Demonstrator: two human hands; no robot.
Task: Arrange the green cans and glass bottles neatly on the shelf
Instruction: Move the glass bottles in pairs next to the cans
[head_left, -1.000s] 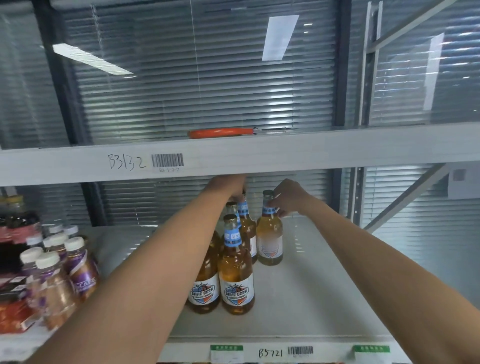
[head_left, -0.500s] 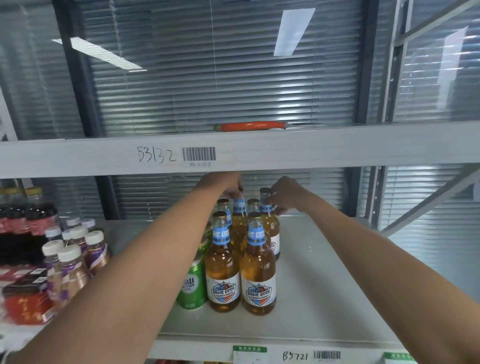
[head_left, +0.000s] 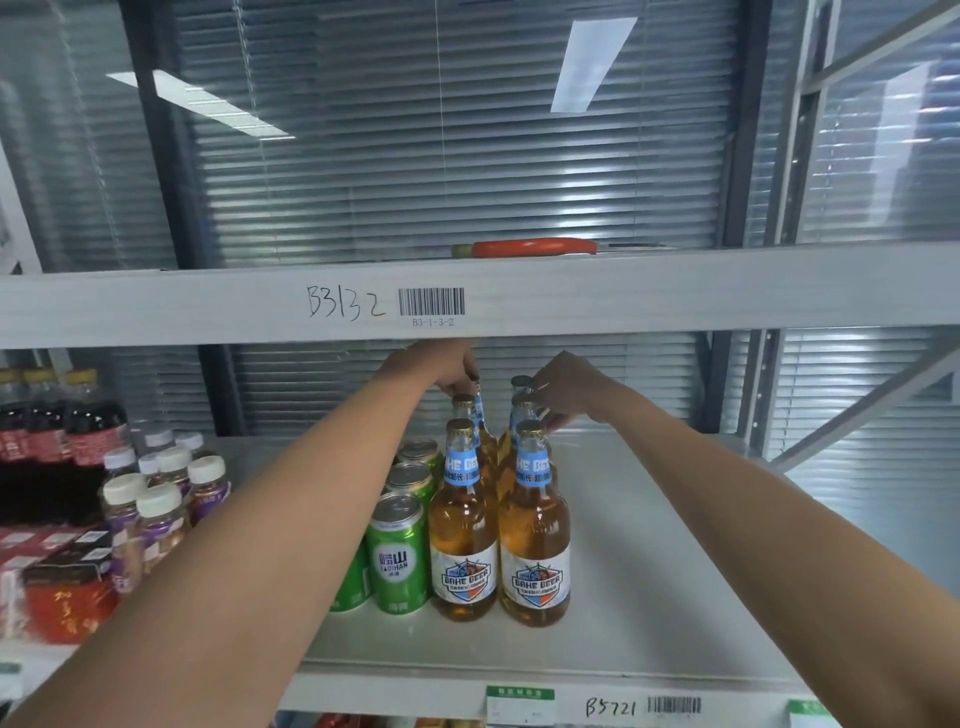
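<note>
The shelf (head_left: 649, 571), edge marked "B5721", carries two rows of glass bottles (head_left: 462, 540) labelled "BAHE BEER", green cans (head_left: 397, 556) marked "LAOSHAN" just beside them. The left hand (head_left: 447, 366) and right hand (head_left: 563, 389) are closed on rear bottle necks. Risk is judged: neighbouring bottles toppled by a nudge. The beam above reads "B3132".

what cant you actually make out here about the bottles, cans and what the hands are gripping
All in the head view:
- Rear glass bottles: bodies hidden behind the front bottles, so the count is unsure.
- Left hand: fingertips hidden by the upper shelf beam; grip unclear.
- Right hand: fingers at a rear bottle's cap; closure unclear.
- Green cans: the leftmost is covered by the left forearm.
- Price tags: print too small.
</note>
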